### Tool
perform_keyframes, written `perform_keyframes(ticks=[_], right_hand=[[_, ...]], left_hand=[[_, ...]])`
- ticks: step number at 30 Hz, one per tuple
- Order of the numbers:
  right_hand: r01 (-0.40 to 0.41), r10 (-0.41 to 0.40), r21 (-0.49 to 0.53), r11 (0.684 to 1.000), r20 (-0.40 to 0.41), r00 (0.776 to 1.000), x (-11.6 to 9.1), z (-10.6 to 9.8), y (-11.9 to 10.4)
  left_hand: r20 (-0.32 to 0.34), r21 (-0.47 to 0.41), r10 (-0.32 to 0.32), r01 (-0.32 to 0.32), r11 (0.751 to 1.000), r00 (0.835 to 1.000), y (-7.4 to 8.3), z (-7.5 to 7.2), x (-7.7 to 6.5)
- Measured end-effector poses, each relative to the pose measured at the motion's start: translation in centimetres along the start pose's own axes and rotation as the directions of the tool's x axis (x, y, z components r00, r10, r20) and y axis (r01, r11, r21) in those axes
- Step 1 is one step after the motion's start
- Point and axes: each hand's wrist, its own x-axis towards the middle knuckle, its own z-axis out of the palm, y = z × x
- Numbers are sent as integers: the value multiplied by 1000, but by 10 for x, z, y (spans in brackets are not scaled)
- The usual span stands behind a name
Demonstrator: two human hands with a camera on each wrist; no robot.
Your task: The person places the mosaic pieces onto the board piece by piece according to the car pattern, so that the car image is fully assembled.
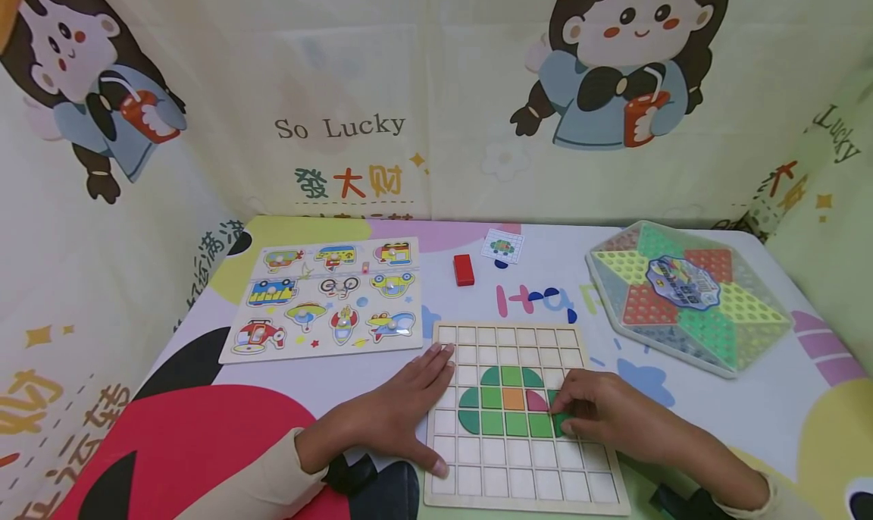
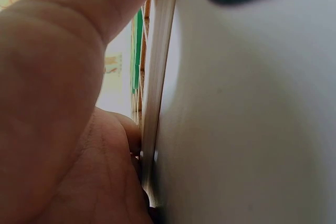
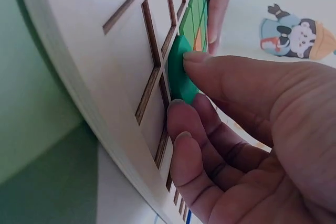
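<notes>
A wooden grid board (image 1: 525,502) lies on the table, with light green tiles (image 1: 516,425), dark green rounded tiles, an orange tile (image 1: 513,399) and a pink tile (image 1: 536,401) grouped in its cells. My left hand (image 1: 392,406) rests along the board's left edge, fingers extended on the rim and thumb toward the lower corner. At the right end of the group, my right hand (image 1: 607,410) pinches a dark green rounded tile (image 3: 181,77). Its thumb lies on the tile's upper part in the right wrist view, and the fingertips meet its lower edge, close over the grid.
Back left lies a vehicle picture puzzle board (image 1: 355,300). A red block (image 1: 464,270) and a small pattern card (image 1: 503,245) are behind the grid board. Some dark blue pieces (image 1: 546,294) lie near the card. A hexagonal checkers board (image 1: 696,300) occupies the back right.
</notes>
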Motion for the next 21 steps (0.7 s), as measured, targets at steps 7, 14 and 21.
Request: perform_keyframes(ticks=[7,14,21], right_hand=[[2,-2,2,1000,-12,1000,0,1,-1],[26,-24,73,997,-21,999,0,-2,-1],[-3,4,20,1000,-60,998,5,-8,1]], left_hand=[[-1,1,10,-10,1000,1000,-2,1,0],[-5,-1,10,-10,1000,1000,-2,1,0],[4,-1,-3,3,1000,1000,0,0,0]])
